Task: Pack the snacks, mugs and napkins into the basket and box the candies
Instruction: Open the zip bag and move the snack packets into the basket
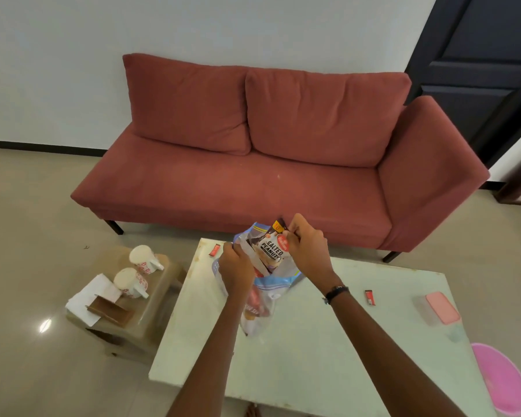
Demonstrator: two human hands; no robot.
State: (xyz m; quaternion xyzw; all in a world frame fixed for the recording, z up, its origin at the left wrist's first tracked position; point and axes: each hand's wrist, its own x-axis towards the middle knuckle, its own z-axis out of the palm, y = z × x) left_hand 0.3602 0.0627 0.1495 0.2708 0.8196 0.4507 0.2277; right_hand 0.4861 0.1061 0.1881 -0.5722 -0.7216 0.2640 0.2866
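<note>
My right hand (307,251) grips the top of a salted peanuts packet (272,249), held half inside a clear zip bag (263,296). My left hand (236,270) pinches the bag's open mouth on its left side. Another red snack packet (254,302) lies inside the bag. Two small red candies lie on the white table (328,350): one candy (215,250) at the far left corner, another candy (370,297) to the right. A clear box with a pink lid (439,308) stands at the right. Two white mugs with red flowers (143,258) (131,282) and white napkins (89,299) sit on a low stool.
The low brown stool (151,320) stands left of the table, with a brown holder (109,310) beside the napkins. A red sofa (268,164) runs behind the table. A pink round basket (503,380) shows at the lower right edge. A dark door (478,70) is at the upper right.
</note>
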